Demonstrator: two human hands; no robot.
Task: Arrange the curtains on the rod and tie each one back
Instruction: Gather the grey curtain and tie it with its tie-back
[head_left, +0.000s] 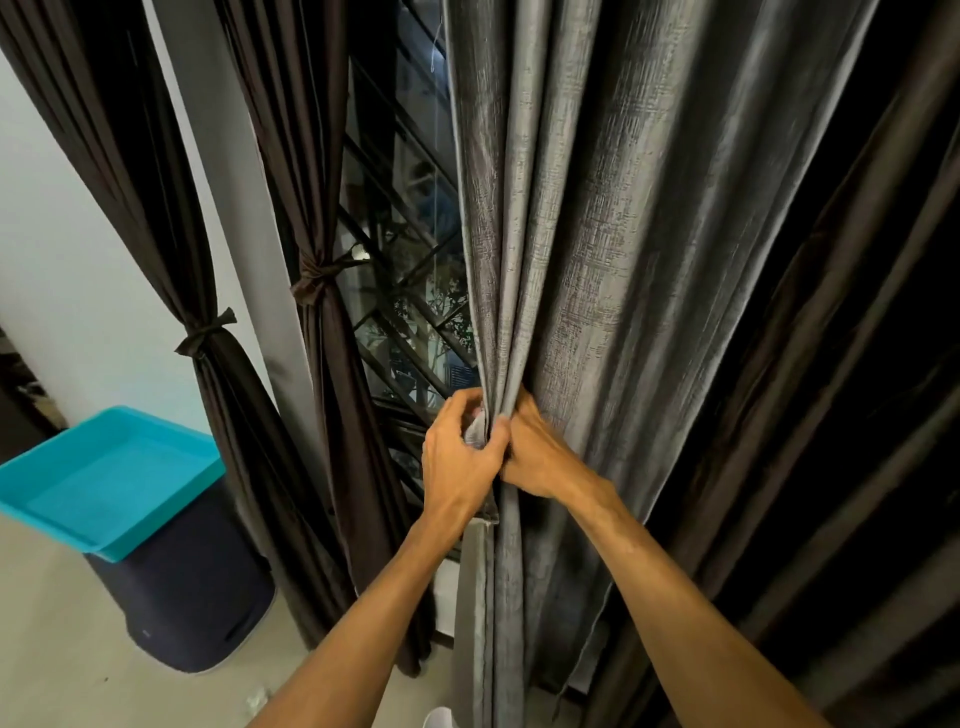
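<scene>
A grey textured curtain (597, 234) hangs in folds in the middle of the head view. My left hand (457, 457) grips its gathered left edge, thumb and fingers curled round the folds. My right hand (540, 452) pinches the same bunch of folds from the right, touching my left hand. To the left hang two dark brown curtains (322, 156) (135, 171), each cinched at mid height by a knotted brown tie-back (311, 280) (205, 332). A dark brown curtain (857, 364) hangs loose at the right. No rod is in view.
A window with a black diagonal grille (405, 291) shows between the brown and grey curtains. A turquoise tray (104, 478) lies on a dark round bin (192, 597) at the lower left, on a pale floor (52, 649). A white wall (62, 249) is behind it.
</scene>
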